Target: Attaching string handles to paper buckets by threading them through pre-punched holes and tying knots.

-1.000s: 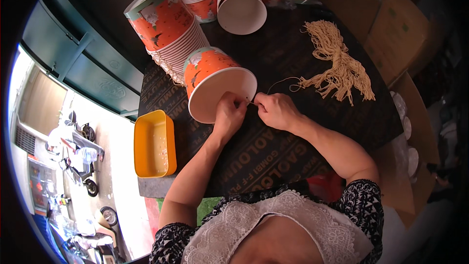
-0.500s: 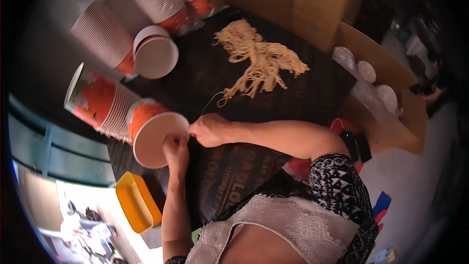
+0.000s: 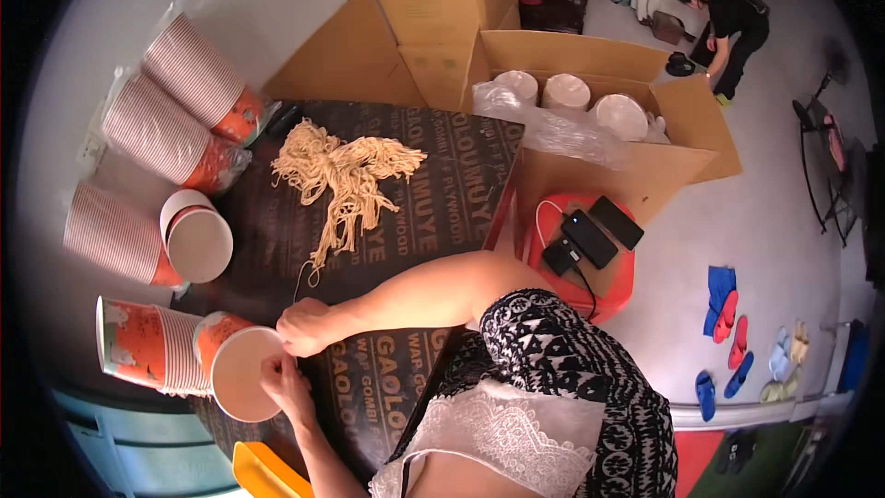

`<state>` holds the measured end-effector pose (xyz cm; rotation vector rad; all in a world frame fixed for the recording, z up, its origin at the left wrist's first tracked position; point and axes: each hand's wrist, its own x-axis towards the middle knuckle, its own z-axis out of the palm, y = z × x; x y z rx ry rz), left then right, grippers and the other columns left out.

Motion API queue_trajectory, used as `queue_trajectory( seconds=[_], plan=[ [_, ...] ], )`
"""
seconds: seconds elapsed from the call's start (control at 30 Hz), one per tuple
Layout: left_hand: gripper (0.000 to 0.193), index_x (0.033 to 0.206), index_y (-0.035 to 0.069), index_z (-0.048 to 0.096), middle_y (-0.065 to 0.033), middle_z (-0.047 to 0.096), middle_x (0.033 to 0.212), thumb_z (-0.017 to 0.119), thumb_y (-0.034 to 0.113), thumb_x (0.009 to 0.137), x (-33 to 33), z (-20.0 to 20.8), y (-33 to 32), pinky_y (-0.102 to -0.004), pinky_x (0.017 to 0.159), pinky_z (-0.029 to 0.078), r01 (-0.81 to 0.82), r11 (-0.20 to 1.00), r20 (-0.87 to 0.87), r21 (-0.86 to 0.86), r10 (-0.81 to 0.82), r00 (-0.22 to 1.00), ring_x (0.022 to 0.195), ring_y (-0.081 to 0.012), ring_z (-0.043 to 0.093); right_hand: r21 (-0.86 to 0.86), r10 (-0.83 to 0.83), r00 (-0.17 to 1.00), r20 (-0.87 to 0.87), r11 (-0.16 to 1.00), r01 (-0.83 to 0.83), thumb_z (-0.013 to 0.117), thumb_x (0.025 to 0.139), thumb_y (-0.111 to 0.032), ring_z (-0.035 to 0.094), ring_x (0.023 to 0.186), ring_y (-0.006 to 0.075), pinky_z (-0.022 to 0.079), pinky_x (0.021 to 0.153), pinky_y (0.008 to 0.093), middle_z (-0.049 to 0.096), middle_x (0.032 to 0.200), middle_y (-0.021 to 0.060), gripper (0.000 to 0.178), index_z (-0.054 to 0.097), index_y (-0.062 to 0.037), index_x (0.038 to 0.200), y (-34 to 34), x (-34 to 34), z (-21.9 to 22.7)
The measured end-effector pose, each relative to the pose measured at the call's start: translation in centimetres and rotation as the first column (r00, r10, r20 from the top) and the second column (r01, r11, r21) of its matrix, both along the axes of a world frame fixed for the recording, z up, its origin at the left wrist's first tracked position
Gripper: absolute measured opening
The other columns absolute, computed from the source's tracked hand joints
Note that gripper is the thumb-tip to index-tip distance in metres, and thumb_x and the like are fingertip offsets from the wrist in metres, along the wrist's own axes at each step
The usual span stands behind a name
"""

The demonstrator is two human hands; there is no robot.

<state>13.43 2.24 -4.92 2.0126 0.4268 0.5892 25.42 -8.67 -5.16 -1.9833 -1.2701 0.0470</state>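
Observation:
A white-lined orange paper bucket (image 3: 249, 374) lies on its side at the left of the dark tabletop, its mouth turned toward me. My left hand (image 3: 289, 389) is closed in a pinch at the right side of its rim. Just above, my right hand (image 3: 309, 327) is closed beside the same rim. A thin string (image 3: 300, 278) runs from a bundle of cream strings (image 3: 343, 175) down to my right hand. The fingertips of both hands are partly hidden. Touching the bucket's left side is a stack of nested orange buckets (image 3: 152, 346).
More stacked paper buckets (image 3: 198, 78) in plastic lean along the wall. One loose bucket (image 3: 200, 244) faces me. A yellow bin (image 3: 267, 472) stands near left. At right are an open carton (image 3: 636, 171) of white tubs and a red stool (image 3: 608, 290) with black devices. A person (image 3: 728, 23) bends far off.
The view has swung right and up, so the tabletop things appear farther left and the carton and floor show more. Both hands stay at the bucket's rim, closed.

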Motion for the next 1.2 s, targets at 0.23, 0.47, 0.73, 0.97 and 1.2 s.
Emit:
queue_trajectory(
  seconds=[0.23, 0.47, 0.73, 0.97, 1.2],
  plan=[
    [0.016, 0.074, 0.002, 0.053, -0.0005, 0.046, 0.058, 0.056, 0.009, 0.089, 0.0, 0.6, -0.9, -0.0218, 0.036, 0.029, -0.028, 0.999, 0.006, -0.033, 0.028, 1.0, 0.041, -0.0066, 0.038, -0.062, 0.02, 0.999, -0.043, 0.998, -0.023, 0.057, 0.075, -0.02, 0.068, 0.073, 0.0381, 0.055, 0.065, 0.0475, 0.066, 0.074, 0.0244, 0.026, 0.069, 0.0033, 0.073, 0.0, 0.4, 0.2],
    [0.016, 0.075, 0.002, 0.053, -0.0008, 0.046, 0.059, 0.054, 0.011, 0.089, -0.1, 0.1, -0.5, -0.0218, 0.036, 0.029, -0.067, 0.997, 0.041, 0.046, 0.065, 0.997, 0.041, -0.0067, 0.037, -0.11, 0.1, 0.994, -0.033, 0.989, -0.103, 0.061, 0.076, -0.018, 0.067, 0.078, 0.038, 0.054, 0.067, 0.0476, 0.067, 0.077, 0.0235, 0.023, 0.068, 0.0032, 0.078, 0.3, 0.5, -0.1],
    [0.013, 0.08, 0.002, 0.053, -0.0003, 0.046, 0.061, 0.054, 0.01, 0.09, -0.3, -0.8, 0.9, -0.021, 0.036, 0.028, -0.069, 0.997, 0.001, -0.022, 0.069, 0.998, 0.042, -0.0061, 0.036, -0.085, 0.098, 0.995, -0.011, 0.992, -0.098, 0.064, 0.075, -0.021, 0.067, 0.074, 0.0382, 0.054, 0.063, 0.0466, 0.066, 0.073, 0.0226, 0.025, 0.069, 0.0035, 0.076, 0.8, 0.7, -0.7],
    [0.013, 0.079, 0.003, 0.052, -0.0005, 0.046, 0.06, 0.053, 0.008, 0.09, -0.2, -0.2, 0.0, -0.0206, 0.035, 0.028, -0.093, 0.995, -0.007, -0.041, 0.093, 0.996, 0.041, -0.0056, 0.036, -0.075, 0.065, 0.995, -0.078, 0.995, -0.071, 0.065, 0.075, -0.024, 0.067, 0.074, 0.0371, 0.054, 0.064, 0.0462, 0.067, 0.073, 0.0211, 0.024, 0.07, -0.0001, 0.079, 0.0, 0.5, 0.5],
    [0.014, 0.076, 0.002, 0.052, -0.0016, 0.047, 0.06, 0.052, 0.007, 0.089, 0.0, -0.4, 0.1, -0.0227, 0.035, 0.029, -0.113, 0.991, 0.04, 0.07, 0.11, 0.993, 0.04, -0.0074, 0.038, -0.103, 0.119, 0.984, -0.13, 0.986, -0.133, 0.062, 0.074, -0.017, 0.067, 0.078, 0.0348, 0.054, 0.066, 0.0456, 0.068, 0.078, 0.018, 0.017, 0.072, -0.0058, 0.081, 0.8, 0.9, 0.2]
  ],
)
